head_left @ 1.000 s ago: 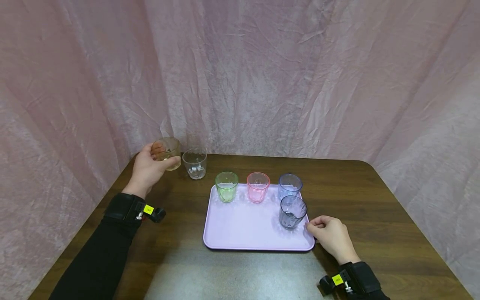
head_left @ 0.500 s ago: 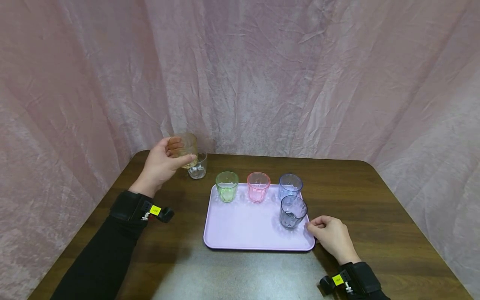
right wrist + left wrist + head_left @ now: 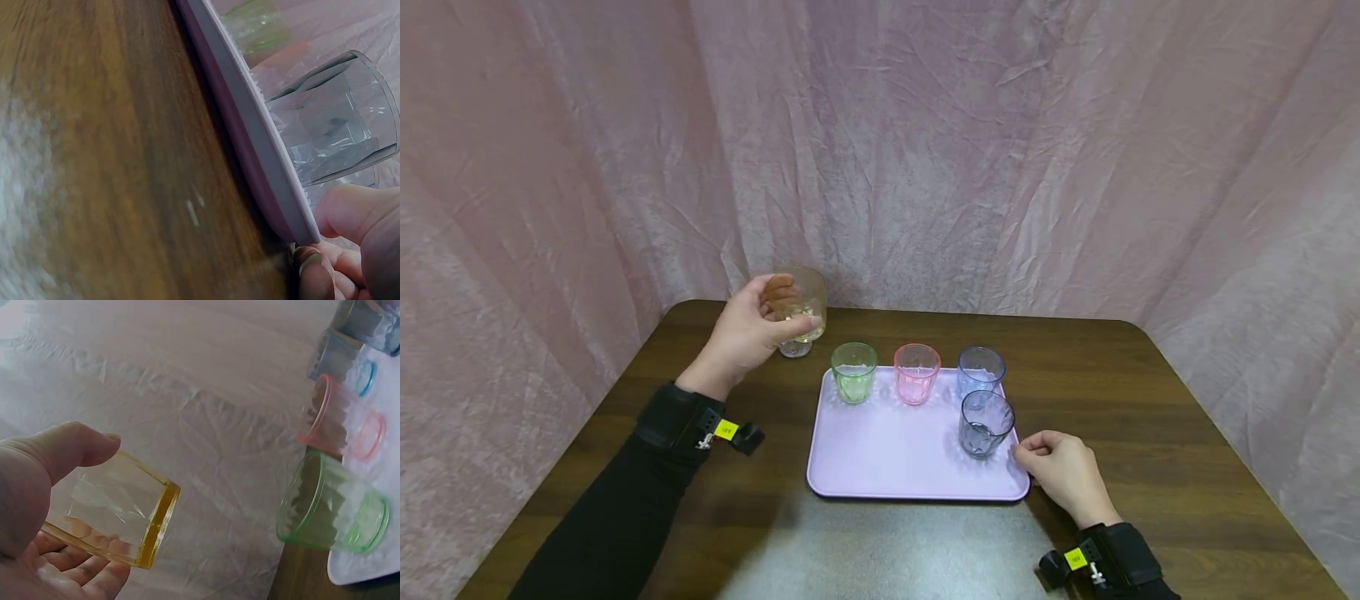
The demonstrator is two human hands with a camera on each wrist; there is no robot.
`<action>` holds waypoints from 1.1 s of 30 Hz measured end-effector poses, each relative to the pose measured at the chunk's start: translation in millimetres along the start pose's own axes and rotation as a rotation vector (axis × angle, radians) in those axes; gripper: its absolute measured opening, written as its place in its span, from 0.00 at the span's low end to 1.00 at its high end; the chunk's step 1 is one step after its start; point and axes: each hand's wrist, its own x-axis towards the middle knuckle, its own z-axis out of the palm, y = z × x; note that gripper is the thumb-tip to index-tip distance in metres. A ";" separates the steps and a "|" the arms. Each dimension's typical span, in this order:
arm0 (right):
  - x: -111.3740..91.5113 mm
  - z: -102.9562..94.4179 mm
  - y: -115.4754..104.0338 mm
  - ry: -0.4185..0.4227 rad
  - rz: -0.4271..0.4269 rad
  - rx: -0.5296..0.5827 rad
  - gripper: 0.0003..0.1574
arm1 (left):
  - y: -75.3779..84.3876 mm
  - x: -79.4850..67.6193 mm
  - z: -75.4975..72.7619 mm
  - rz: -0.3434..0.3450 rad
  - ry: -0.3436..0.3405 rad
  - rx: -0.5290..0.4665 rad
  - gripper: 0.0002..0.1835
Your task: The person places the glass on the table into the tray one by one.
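My left hand [image 3: 739, 340] grips an amber glass [image 3: 810, 293] by its side, thumb on the near wall and fingers round the far one. In the head view that glass overlaps a colourless glass [image 3: 795, 348], of which mainly the base shows below it. The left wrist view shows the amber glass [image 3: 106, 503] with nothing under its base but curtain behind. My right hand [image 3: 1066, 473] pinches the right rim of a lilac tray [image 3: 887, 471], thumb above and fingers below. Closest to that hand, a grey glass [image 3: 985, 427] stands on the tray.
Along the tray's back edge stand a green glass [image 3: 853, 375], a pink glass [image 3: 916, 377] and a blue glass [image 3: 980, 371], the blue one just behind the grey. The brown wooden table [image 3: 1150, 417] ends at a pink curtain [image 3: 925, 167].
The left hand has carried the amber glass to the right, from beside the colourless glass to overlapping it in the head view. The right hand and the tray have stayed put.
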 end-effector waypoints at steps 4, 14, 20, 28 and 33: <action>-0.2 -0.4 -0.2 0.000 -0.001 -0.003 0.10 | 3.6 -1.6 8.4 0.011 -0.044 0.001 0.43; 0.2 -0.7 0.1 0.001 -0.004 -0.008 0.10 | 10.3 -7.0 27.4 0.053 -0.091 0.051 0.41; -0.2 -1.7 -1.3 -0.002 -0.001 0.000 0.10 | 19.3 -10.0 38.3 0.055 -0.124 0.036 0.41; 0.2 -1.5 -0.6 -0.008 0.005 0.001 0.10 | 26.3 -12.1 51.0 0.053 -0.176 0.005 0.40; -0.1 -1.8 -0.5 -0.010 0.000 0.007 0.10 | 30.1 -15.5 59.1 0.046 -0.208 0.000 0.38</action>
